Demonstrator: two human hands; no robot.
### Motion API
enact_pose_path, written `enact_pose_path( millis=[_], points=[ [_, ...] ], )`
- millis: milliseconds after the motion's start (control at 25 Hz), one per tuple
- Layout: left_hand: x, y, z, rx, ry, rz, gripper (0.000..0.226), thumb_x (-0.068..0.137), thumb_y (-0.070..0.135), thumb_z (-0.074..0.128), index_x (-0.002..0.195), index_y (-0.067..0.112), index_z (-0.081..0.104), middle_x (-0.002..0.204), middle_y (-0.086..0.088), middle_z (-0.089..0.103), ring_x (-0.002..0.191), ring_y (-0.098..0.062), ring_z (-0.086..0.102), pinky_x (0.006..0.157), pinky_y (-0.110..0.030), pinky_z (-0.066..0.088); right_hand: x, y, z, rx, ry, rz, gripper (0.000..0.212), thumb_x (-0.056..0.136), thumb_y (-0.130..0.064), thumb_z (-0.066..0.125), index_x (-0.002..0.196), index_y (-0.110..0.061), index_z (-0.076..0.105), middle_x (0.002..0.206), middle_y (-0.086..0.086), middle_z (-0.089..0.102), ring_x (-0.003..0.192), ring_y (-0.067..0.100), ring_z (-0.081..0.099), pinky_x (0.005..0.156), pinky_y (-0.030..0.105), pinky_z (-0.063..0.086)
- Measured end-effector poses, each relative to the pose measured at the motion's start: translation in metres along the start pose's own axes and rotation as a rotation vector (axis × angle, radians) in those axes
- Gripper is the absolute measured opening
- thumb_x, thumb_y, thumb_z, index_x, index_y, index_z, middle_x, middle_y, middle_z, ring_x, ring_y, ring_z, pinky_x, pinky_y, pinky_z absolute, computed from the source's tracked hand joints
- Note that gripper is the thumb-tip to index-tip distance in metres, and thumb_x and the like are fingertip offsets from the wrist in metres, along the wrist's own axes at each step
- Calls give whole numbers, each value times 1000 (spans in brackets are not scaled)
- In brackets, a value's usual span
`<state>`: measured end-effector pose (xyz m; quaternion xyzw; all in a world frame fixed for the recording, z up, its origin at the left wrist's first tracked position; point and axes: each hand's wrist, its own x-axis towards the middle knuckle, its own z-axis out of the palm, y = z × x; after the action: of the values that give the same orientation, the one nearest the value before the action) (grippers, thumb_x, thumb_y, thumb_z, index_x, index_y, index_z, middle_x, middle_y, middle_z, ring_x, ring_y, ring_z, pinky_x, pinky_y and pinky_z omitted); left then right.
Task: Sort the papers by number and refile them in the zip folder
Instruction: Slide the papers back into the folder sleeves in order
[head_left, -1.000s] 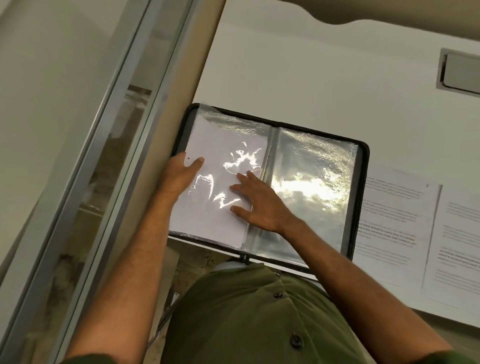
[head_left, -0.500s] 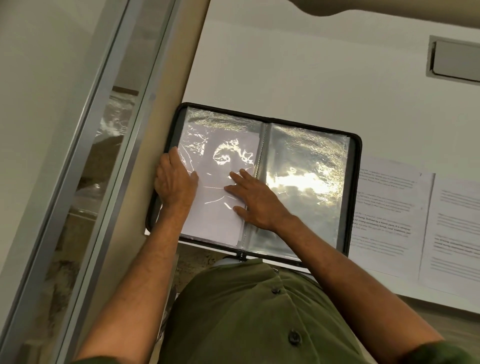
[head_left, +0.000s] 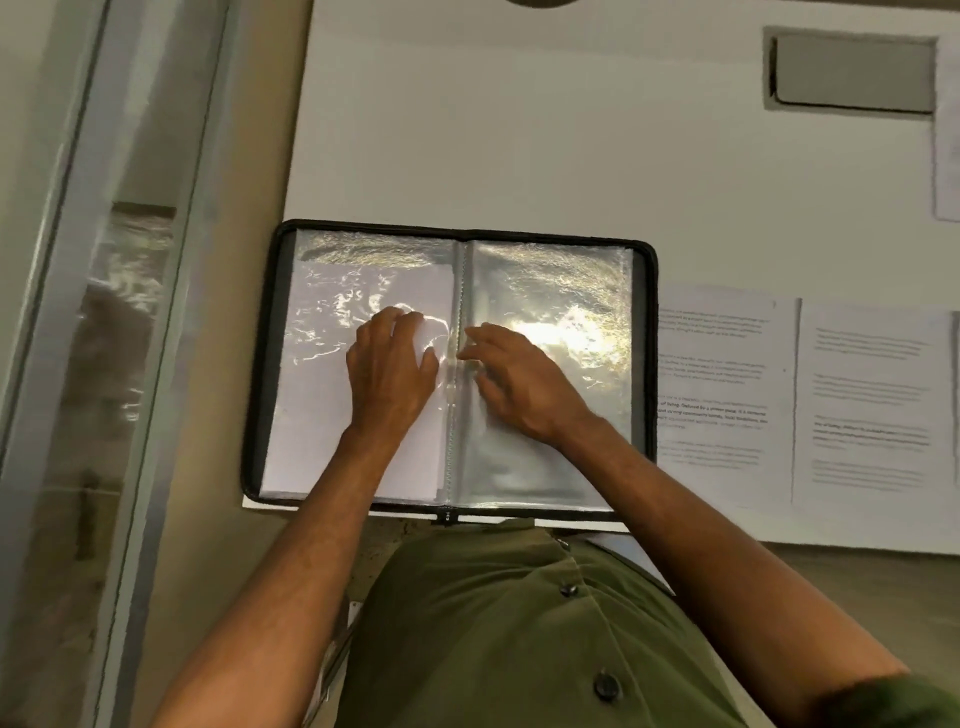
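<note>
Smooth white table, black-rimmed zip folder, glossy crinkled plastic sleeves

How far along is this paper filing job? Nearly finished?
Not nearly. Done: one white sheet sits in the left clear sleeve of the open black zip folder. In hand: the left hand and right hand press near the spine. Left: printed pages lie on the white table; the right sleeve looks empty.

You're in an office: white desk with cable hatch upper right, glass partition at left.
</note>
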<state>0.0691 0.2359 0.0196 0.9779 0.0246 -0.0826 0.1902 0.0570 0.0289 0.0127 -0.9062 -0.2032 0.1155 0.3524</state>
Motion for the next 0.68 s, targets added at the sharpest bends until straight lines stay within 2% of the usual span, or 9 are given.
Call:
enact_pose_path(
  millis=[200,360,480,680],
  points=[
    [32,85,26,-55,-28,213,42,92,25,67,133,17,60,139,-8,56,126,-33,51,102,-52,46,-49,71,-70,-36,190,227,34,104,-27,58,137,-22,64,154,0,52,146,18,42,121,34,33],
    [55,185,53,-81,-82,367,44,92,26,66,135,18,60,143,-7,53,130,-31,49,104,-51,44,-99,129,-132,-17,371,438,35,105,-28,59,140,-23,62,156,-4,50,148,14,39,122,31,30],
    [70,260,77,-71,-98,509,46,95,29,64,139,16,57,146,-8,52,133,-31,48,107,-52,43,-128,180,-175,4,454,518,35,105,-27,61,139,-23,63,156,-5,51,149,12,38,122,27,28],
    [81,397,133,-85,-111,533,45,98,31,63,141,18,56,150,-8,49,136,-30,45,109,-50,39,-184,276,-248,35,563,594,34,105,-28,60,138,-23,63,154,-7,52,148,12,39,120,26,30]
  ],
)
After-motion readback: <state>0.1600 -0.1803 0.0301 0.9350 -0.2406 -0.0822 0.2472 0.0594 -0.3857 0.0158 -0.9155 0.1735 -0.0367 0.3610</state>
